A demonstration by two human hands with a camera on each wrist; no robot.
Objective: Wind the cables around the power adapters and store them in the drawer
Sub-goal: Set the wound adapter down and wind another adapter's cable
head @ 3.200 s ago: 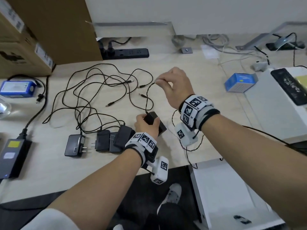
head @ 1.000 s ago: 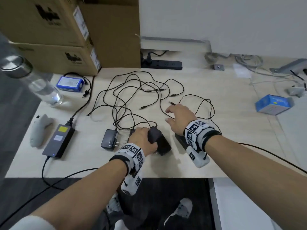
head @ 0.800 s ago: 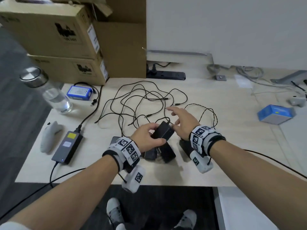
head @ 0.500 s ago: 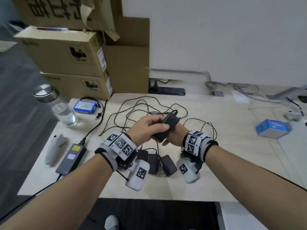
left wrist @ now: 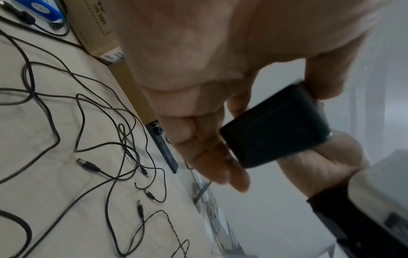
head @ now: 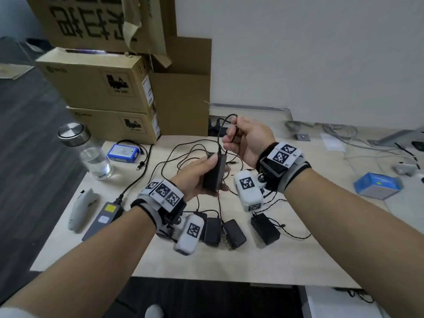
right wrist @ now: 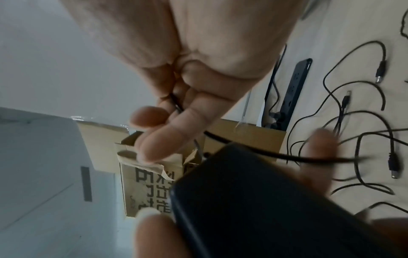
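My left hand (head: pixel 197 174) grips a black power adapter (head: pixel 214 172) (left wrist: pixel 274 127) (right wrist: pixel 276 200) above the table, thumb on one side and fingers on the other. My right hand (head: pixel 246 140) is raised just behind it and pinches that adapter's thin black cable (head: pixel 221 130) (right wrist: pixel 176 104) between thumb and fingers. Three more black adapters (head: pixel 234 232) lie on the table below my wrists, one of them (head: pixel 265 228) to the right with its cable wound round it. Loose tangled cables (head: pixel 183 157) (left wrist: pixel 88 122) spread over the table behind. No drawer shows.
Stacked cardboard boxes (head: pixel 98 88) stand at the back left. A water bottle (head: pixel 88 151), a blue battery (head: pixel 124 152), a grey handle (head: pixel 82 210) and a laptop power brick (head: pixel 105 216) sit at the left. A black power strip (right wrist: pixel 295 90) lies by the wall. A blue box (head: pixel 377 185) is at the right.
My left hand lifted the adapter off the table and turned it upright. My right hand left the table, took hold of the cable and rose behind the adapter. The head view tilted upward.
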